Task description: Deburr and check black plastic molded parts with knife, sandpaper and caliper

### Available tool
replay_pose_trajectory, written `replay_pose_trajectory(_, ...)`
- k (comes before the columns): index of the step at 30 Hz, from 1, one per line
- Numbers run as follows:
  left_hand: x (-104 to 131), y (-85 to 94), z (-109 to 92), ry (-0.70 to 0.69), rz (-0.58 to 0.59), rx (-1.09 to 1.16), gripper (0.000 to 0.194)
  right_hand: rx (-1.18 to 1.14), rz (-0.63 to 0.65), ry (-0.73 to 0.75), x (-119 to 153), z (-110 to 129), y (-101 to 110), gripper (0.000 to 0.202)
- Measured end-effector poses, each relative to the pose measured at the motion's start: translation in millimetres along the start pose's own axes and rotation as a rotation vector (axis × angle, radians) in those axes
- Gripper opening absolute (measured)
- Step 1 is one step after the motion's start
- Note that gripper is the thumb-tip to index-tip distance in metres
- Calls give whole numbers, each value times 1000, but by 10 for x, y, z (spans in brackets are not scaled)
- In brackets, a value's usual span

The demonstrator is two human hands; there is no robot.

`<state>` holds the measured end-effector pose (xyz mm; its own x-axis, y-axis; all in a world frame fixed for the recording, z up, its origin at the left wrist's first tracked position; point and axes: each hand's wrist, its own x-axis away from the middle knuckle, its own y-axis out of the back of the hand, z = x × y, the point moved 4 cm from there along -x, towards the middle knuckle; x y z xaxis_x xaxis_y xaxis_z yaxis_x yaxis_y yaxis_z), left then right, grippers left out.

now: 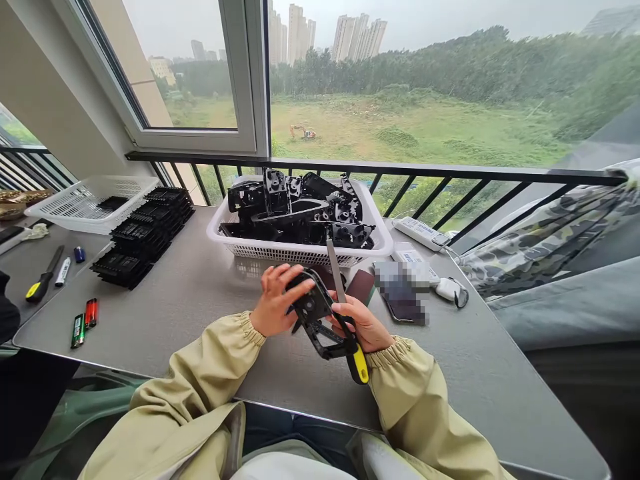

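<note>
Gripping with the left hand (274,303) the upper left of a black plastic frame (311,308), with fingers laid across it; clasping in the right hand (366,327) a file (336,270), with its blade pointing up and its yellow-and-black handle down, crossing the frame's right side. Holding both tilted over the near part of the grey table (200,273). Just beyond, facing a white basket (265,251) heaped with black parts (295,213). Farther left, flanked by stacked black pieces (145,237); to the right, by a partly blurred phone (400,297)
</note>
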<state>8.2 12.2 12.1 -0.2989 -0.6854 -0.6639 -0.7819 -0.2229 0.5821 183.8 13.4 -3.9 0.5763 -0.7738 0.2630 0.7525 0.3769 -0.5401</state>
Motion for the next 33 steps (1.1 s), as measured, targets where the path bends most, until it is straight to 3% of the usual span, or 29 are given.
replay_pose_trajectory(2,34,1,162,368,-188,280,58,33,-4,18,22,-20,8,36)
replay_pose_trajectory(3,57,-34,229,557,-226,489,56,55,-5,17,30,-40,4,36)
replay_pose_trajectory(5,89,-154,263,870,-179,927,48,102,-12,-1,39,-91,-17,37)
replay_pose_trajectory(7,88,-233,191,1034,-86,1195,43,143,-4,-37,38,-151,-54,38)
replay_pose_trajectory(12,66,-204,86,1099,-170,1293,43,194,47,-105,28,-258,-131,37)
replay_pose_trajectory(22,111,-175,205,1203,-258,1227,39,361,80,-129,63,-284,-160,40)
replay_pose_trajectory(29,199,-241,243,1348,-91,1209,31,467,-182,171,130,-10,-11,62)
replay_pose_trajectory(33,250,-298,230,1382,-22,1207,28,648,-380,409,275,208,149,56)
